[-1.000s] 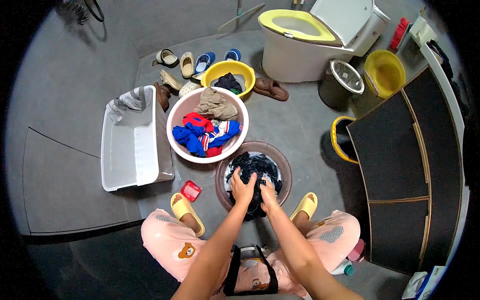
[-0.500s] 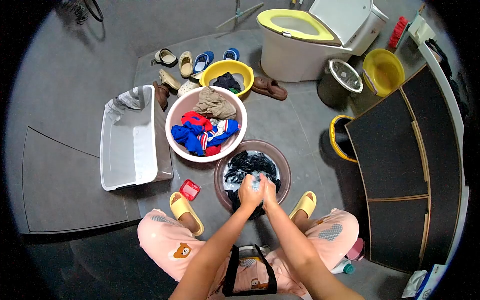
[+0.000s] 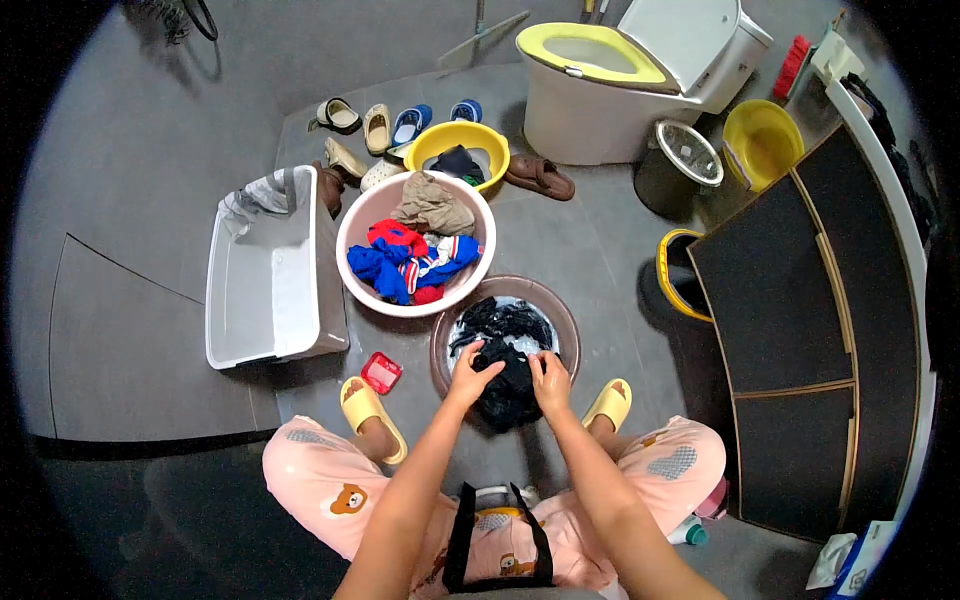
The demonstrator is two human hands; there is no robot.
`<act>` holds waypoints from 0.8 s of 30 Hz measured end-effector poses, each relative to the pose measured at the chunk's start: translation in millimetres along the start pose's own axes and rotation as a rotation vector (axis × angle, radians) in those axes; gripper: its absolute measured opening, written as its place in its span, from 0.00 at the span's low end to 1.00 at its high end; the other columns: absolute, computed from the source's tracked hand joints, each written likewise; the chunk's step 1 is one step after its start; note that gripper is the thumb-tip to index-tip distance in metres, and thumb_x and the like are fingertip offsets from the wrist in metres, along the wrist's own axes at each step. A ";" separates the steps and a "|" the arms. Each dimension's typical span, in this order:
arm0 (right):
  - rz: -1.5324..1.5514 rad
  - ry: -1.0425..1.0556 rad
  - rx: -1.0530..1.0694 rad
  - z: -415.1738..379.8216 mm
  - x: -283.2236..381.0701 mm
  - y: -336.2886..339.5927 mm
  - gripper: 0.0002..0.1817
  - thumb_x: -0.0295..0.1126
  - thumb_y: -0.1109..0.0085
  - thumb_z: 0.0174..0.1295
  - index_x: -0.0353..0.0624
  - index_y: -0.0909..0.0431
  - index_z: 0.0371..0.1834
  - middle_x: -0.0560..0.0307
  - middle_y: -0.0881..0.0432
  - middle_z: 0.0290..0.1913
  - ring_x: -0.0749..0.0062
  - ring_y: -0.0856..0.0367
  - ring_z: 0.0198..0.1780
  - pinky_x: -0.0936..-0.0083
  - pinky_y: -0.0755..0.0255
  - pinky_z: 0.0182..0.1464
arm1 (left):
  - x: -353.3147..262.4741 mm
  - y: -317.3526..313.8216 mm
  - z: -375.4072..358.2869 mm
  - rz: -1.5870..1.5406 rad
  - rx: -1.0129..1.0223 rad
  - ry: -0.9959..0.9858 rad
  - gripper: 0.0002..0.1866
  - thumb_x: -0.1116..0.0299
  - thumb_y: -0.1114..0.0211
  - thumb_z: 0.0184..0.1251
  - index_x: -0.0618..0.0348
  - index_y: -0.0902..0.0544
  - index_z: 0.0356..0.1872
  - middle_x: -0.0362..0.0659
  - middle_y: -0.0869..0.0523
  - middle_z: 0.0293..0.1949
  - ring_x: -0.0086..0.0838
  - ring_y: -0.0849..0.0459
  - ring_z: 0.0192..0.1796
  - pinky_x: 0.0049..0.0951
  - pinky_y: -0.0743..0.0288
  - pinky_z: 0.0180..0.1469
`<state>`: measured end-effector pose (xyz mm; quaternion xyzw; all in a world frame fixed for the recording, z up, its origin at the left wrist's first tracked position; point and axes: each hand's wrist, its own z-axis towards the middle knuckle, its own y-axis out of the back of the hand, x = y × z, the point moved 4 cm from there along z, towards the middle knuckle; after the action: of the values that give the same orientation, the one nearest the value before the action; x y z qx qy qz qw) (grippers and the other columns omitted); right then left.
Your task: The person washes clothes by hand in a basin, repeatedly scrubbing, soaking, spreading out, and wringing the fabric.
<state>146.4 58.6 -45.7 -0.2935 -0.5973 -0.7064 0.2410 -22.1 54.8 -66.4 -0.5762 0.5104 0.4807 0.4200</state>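
1. Here, taking the brown basin (image 3: pixel 571 330) as the clock's centre, a bunched black cloth (image 3: pixel 508 385) lies in it toward 6 o'clock, wet and covering the near rim; more dark fabric and white suds fill the 12 o'clock side.
2. Both hands touch that cloth: the left hand (image 3: pixel 475 378), at its 10 o'clock side, is half open, thumb apart from the fingers; the right hand (image 3: pixel 549 383), at 1 o'clock, has bent fingers with the tips on the fabric. Whether either grips a fold, I cannot tell.
3. The pink basin (image 3: pixel 360 215), holding clothes, sits close at 10 to 11 o'clock, rim against rim in this view, leaving little room there.
4. Bare floor (image 3: pixel 590 240) opens from 12 round to 2 o'clock, bounded by the toilet (image 3: pixel 590 115) near 1 and a yellow-rimmed bucket (image 3: pixel 664 270) at 2.
5. Yellow slippers flank the basin, the left slipper (image 3: pixel 362 400) at 8 and the right slipper (image 3: pixel 610 403) at 4; a red dish (image 3: pixel 381 373) lies just beyond the left one.
6. The cabinet (image 3: pixel 800 350) at 3 o'clock hides part of the bucket; the pink basin overlaps a yellow basin (image 3: pixel 415 150) toward 11.
7. The toilet lid (image 3: pixel 680 40) is cut off at the top, and the right leg partly hides a green-capped bottle (image 3: pixel 692 530).
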 end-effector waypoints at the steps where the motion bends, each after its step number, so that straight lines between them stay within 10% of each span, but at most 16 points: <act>1: -0.011 -0.020 0.036 -9.4 -8.4 0.5 0.14 0.40 0.49 0.57 0.38 0.27 0.29 0.45 0.23 0.30 0.51 0.24 0.34 0.65 0.32 0.36 | 11.2 7.8 1.7 0.316 0.032 -0.045 0.24 0.62 0.32 0.45 0.61 0.26 0.44 0.47 0.20 0.40 0.31 0.22 0.43 0.27 0.30 0.45; 4: -0.148 -0.081 0.171 -33.0 -40.0 -6.6 0.12 0.38 0.48 0.55 0.38 0.27 0.28 0.45 0.23 0.31 0.51 0.24 0.34 0.64 0.32 0.35 | 25.5 24.8 -10.5 0.549 0.073 0.016 0.19 0.66 0.33 0.41 0.57 0.23 0.38 0.49 0.19 0.36 0.36 0.21 0.40 0.30 0.29 0.43; 9: -0.148 -0.105 0.306 -41.6 -59.5 -20.7 0.37 0.33 0.37 0.37 0.48 0.38 0.56 0.42 0.33 0.53 0.50 0.33 0.53 0.64 0.37 0.55 | 24.8 38.1 -31.3 0.574 0.054 0.008 0.17 0.70 0.37 0.40 0.58 0.28 0.35 0.49 0.20 0.32 0.39 0.21 0.38 0.33 0.29 0.41; 16: -0.355 -0.219 0.532 -38.5 -74.4 -21.2 0.27 0.27 0.40 0.36 0.45 0.30 0.46 0.41 0.24 0.40 0.49 0.25 0.43 0.63 0.29 0.44 | -10.6 47.9 -51.4 0.396 0.044 -0.176 0.12 0.79 0.40 0.35 0.61 0.33 0.25 0.45 0.27 0.25 0.36 0.26 0.31 0.28 0.33 0.36; 24: 0.204 -0.219 -0.215 23.8 -50.1 78.5 0.11 0.30 0.43 0.45 0.35 0.24 0.30 0.43 0.21 0.27 0.57 0.21 0.31 0.70 0.30 0.37 | -97.0 83.0 -27.4 0.114 -0.314 -0.325 0.13 0.83 0.39 0.37 0.60 0.32 0.25 0.36 0.30 0.26 0.20 0.31 0.31 0.19 0.36 0.36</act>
<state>239.3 68.2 -23.1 -0.4519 -0.5080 -0.7020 0.2120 -102.6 35.6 34.6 -0.5197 0.3867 0.6636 0.3741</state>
